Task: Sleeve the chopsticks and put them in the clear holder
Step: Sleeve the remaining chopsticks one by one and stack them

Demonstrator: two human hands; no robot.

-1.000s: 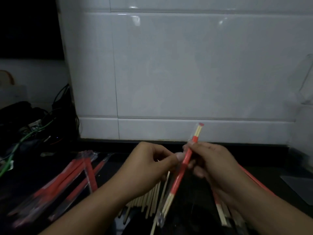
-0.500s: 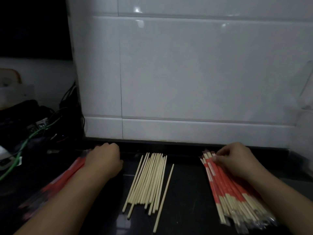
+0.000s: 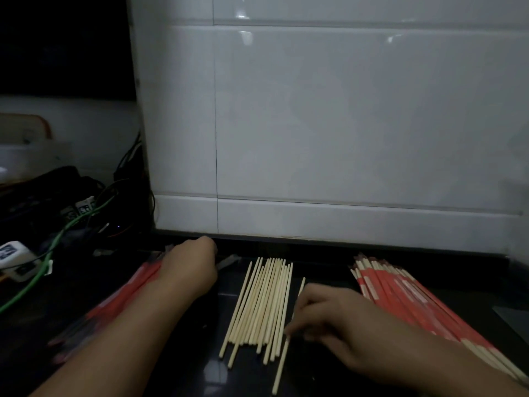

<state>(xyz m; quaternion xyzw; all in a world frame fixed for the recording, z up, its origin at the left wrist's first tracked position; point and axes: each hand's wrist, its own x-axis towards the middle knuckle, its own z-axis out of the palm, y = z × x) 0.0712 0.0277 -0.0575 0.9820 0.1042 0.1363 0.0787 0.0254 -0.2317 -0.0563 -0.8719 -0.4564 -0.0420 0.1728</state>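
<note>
- Right hand (image 3: pixel 340 325): nearest the camera, forearm entering from the lower right, palm down, low over the dark bench (image 3: pixel 200 368). Its fingers (image 3: pixel 297 322) point left and reach the right edge of the bare chopsticks; they appear to touch a single stick (image 3: pixel 282 359) lying apart from the pile. Motion blur hides whether the fingers have closed on it.
- Bare chopsticks (image 3: pixel 260 305): a loose pale bundle flat on the bench at centre, between the two hands, lengths running toward the wall and leaning slightly right.
- Sleeved chopsticks (image 3: pixel 400 299): a stack in red-and-clear wrappers on the bench to the right of the right hand, angled from upper left to lower right. Small pale marks on the red sleeves; too small to read.
- Left hand (image 3: pixel 191 267): forearm crossing from the lower left, knuckles up, fingers curled downward at the far end of a red sleeve pile (image 3: pixel 120 302). Fingertips hidden; grip cannot be told.
- Far left: a green cable (image 3: pixel 57 253) among dark cables, and a white device (image 3: pixel 13 256) with a dark label, unreadable.
- Far: white tiled wall (image 3: pixel 343 124) behind the bench.
</note>
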